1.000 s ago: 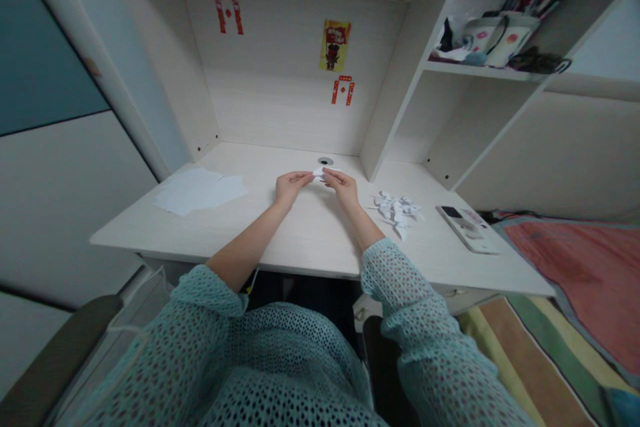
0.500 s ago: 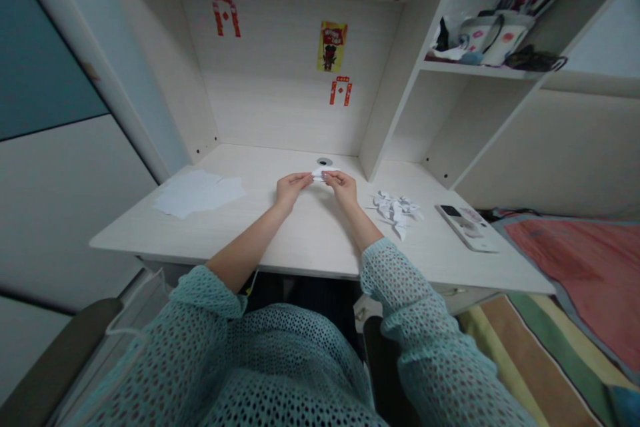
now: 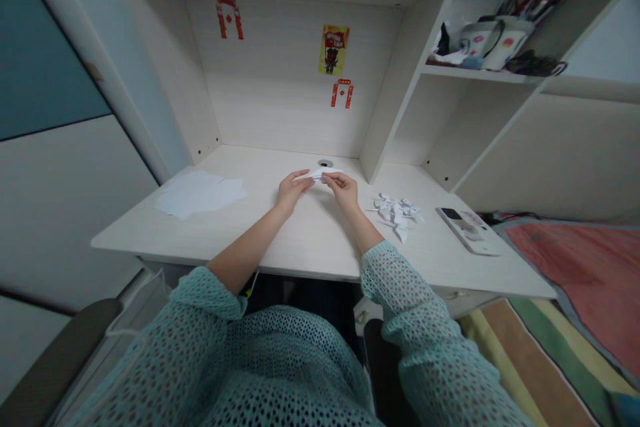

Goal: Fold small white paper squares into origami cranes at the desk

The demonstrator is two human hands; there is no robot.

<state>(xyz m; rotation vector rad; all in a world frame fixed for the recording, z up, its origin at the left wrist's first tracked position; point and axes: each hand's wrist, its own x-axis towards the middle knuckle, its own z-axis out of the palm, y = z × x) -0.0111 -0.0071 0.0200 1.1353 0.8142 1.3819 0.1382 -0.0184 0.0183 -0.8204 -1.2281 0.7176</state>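
Observation:
Between my two hands is a small piece of folded white paper (image 3: 318, 175), held just over the desk. My left hand (image 3: 293, 188) pinches its left end between thumb and fingers, with the index finger lifted a little. The other end is gripped by my right hand (image 3: 342, 188), thumb and fingertips pressed together. My fingers partly cover the paper, so its exact shape is hard to make out. To the right of my right hand lies a heap of small folded white papers (image 3: 397, 212). Flat white sheets (image 3: 200, 195) lie spread at the left.
The white desk (image 3: 225, 233) has a cable hole (image 3: 325, 163) near its back. A white phone-like device (image 3: 467, 230) lies at the right. Cups (image 3: 505, 43) with scissors and pens stand on a shelf. Beside the desk is a bed with a striped cover (image 3: 530, 347).
My left fingers have shifted on the paper, and the index finger is now raised and straighter. My right hand has barely moved. The view has tilted slightly upward.

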